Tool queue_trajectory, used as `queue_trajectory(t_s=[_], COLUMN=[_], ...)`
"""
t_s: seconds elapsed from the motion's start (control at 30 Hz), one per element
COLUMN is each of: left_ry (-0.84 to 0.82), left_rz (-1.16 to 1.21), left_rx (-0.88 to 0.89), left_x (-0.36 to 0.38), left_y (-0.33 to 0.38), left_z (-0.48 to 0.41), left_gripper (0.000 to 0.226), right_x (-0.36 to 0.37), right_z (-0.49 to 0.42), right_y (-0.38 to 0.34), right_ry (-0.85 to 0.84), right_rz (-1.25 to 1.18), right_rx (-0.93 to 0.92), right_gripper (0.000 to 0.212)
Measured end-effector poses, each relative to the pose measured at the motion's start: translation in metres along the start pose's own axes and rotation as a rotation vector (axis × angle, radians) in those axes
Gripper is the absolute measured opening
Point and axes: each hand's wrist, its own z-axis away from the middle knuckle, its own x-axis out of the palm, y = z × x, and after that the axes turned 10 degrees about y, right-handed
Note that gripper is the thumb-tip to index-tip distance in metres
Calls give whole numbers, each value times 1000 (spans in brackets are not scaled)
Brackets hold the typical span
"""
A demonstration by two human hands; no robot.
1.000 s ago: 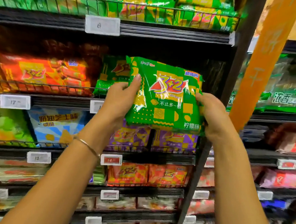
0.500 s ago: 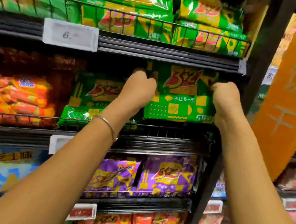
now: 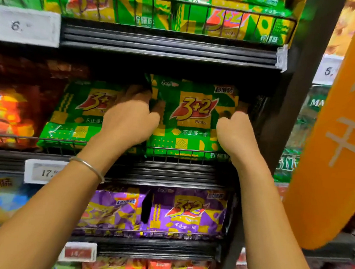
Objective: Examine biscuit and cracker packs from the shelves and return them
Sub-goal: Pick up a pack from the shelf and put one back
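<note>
On the right side of the view, beside a tall black metal shelving unit, a broad orange strip with pale characters slanted down across the neighbouring bay. The shelves were stocked tier by tier. A row of green-and-yellow foil packs filled the top tier behind a wire rail. Two purple foil packs marked "3+2" stood side by side on the tier under the hands, and orange-red packs sat at the far left of the middle tier. The green foil cracker pack marked "3+2" stood upright at the right end of that middle tier. Its lower edge was tucked behind the thin wire front rail, and it sat close to the black upright post. Just to its left leaned a matching green pack, partly hidden by the left forearm. The left hand gripped the left edge of the green foil cracker pack, fingers curled round behind it and thumb toward the front. The right hand held the right edge, fingers bent over the side, though motion blur hid their tips. A white price tag reading "6." was clipped to the upper shelf edge at the left. A thin silver bangle circled the left wrist.
</note>
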Motion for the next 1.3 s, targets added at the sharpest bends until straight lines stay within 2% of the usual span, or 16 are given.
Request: queue_trajectory(t_s=[0.1,0.23,0.33,0.43,0.6,0.73,0.83,0.97,1.07,1.1,1.23,1.3], left_ry=[24,76,53,99,237,373,456,343,259,238,59,-21], left_rz=[-72,-77,-159,-193,-180,-169,-147,-182,-178,-165,-111,-138], left_rx=[50,47,70,81,39,70,82,50,64,67,66,94], left_x=[2,4,12,14,10,10,12,16,18,18,17,19], left_y=[-7,-20,-27,-27,-16,-13,-14,-9,-14,-16,-16,-12], left_z=[-5,-24,-26,-22,-13,-8,-7,-11,-14,-15,-5,9], left_gripper=[72,79,83,84,90,87,88,85,81,82,101,105], right_x=[1,2,1,-1,-6,-8,-9,-6,-6,-6,-4,-2], right_z=[0,-4,-2,-1,6,7,6,5,8,10,27,37], right_y=[2,3,2,2,0,4,3,-3,-8,-7,-1,4], right_ry=[-26,-67,-82,-65,-81,-54,-54,-122,-115,-92,22,74], right_rz=[149,252,234,163,20,-1,45,219,236,226,238,265], right_rx=[-58,-88,-84,-80,-89,-105,-104,-90,-66,-62,-129,-179], right_gripper=[6,22,19,4,23,9,11,11,42,44,16,19])
